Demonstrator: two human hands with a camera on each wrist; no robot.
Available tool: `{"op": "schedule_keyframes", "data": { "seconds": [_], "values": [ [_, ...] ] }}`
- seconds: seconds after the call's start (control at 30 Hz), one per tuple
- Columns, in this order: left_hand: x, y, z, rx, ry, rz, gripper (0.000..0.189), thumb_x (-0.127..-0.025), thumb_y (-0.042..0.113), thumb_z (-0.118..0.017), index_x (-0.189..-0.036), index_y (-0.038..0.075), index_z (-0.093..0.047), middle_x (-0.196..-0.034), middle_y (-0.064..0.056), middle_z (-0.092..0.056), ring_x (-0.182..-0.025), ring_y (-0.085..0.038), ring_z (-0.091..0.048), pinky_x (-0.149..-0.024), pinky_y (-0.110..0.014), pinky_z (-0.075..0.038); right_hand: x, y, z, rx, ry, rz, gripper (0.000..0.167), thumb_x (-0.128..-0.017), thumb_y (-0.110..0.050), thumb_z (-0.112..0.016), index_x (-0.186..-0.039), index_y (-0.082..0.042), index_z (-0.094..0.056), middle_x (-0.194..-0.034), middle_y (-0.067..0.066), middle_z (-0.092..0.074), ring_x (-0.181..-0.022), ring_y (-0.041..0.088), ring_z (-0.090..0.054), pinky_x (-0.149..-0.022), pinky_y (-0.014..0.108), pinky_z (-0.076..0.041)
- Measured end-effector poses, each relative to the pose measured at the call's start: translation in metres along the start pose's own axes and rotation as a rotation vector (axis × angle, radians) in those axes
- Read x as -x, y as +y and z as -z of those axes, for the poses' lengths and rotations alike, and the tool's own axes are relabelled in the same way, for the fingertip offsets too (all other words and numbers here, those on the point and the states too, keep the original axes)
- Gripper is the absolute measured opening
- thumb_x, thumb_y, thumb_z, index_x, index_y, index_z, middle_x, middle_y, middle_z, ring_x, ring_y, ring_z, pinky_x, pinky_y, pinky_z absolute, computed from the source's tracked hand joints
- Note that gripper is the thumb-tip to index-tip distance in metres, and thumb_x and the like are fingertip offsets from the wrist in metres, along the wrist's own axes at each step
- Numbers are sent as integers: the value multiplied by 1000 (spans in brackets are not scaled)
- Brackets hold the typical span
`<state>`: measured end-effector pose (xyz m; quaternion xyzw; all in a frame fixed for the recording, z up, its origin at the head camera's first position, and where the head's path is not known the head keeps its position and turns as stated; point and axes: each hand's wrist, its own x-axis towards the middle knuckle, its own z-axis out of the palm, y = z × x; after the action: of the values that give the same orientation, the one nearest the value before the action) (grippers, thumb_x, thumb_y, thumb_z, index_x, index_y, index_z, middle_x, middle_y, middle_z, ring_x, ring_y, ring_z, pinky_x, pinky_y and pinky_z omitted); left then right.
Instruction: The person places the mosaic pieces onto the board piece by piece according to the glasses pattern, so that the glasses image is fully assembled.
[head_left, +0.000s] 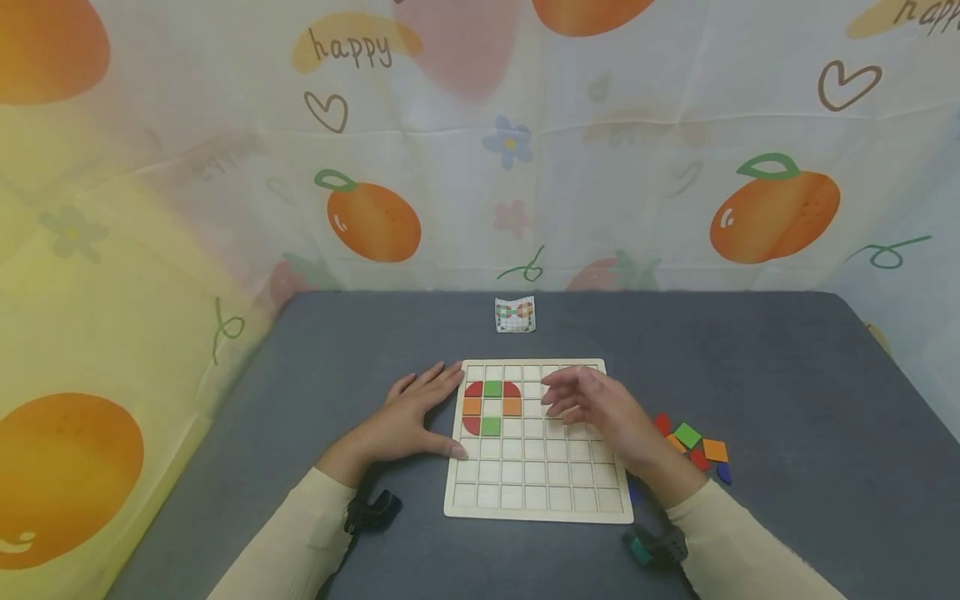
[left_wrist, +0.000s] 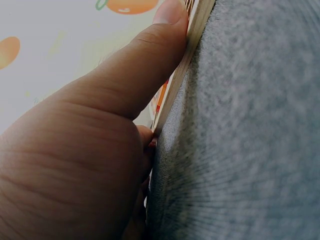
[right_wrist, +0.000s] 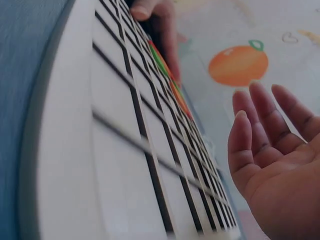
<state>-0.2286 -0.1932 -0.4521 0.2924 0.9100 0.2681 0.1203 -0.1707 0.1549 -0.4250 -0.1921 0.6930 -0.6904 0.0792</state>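
A pale wooden grid board lies on the table, with several red rounded pieces, green squares and orange squares set in its upper left cells. My left hand rests at the board's left edge, fingers spread; in the left wrist view its thumb touches the rim. Over the board's right half hovers my right hand, nothing visible in it. The right wrist view shows its fingers loosely bent, apart from the board; its thumb is hidden there.
Loose red, orange, blue and green pieces lie right of the board, near my right forearm. A small printed pattern card lies beyond the board by the table's far edge. Behind hangs a fruit-patterned cloth.
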Motion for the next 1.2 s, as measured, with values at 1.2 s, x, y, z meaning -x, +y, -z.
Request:
{"op": "schedule_keyframes", "data": {
  "seconds": [1.2],
  "values": [
    [0, 1, 0, -1, -9, -1, 126, -79, 67, -91, -175, 16, -27, -180, 4, -18, -166, -26, -6, -125, -63, -2, 51, 12, 120, 340, 46, -194, 39, -111, -19, -67, -143, 4, -64, -130, 18, -70, -111, 21, -69, -89, 31, -59]
  ]
}}
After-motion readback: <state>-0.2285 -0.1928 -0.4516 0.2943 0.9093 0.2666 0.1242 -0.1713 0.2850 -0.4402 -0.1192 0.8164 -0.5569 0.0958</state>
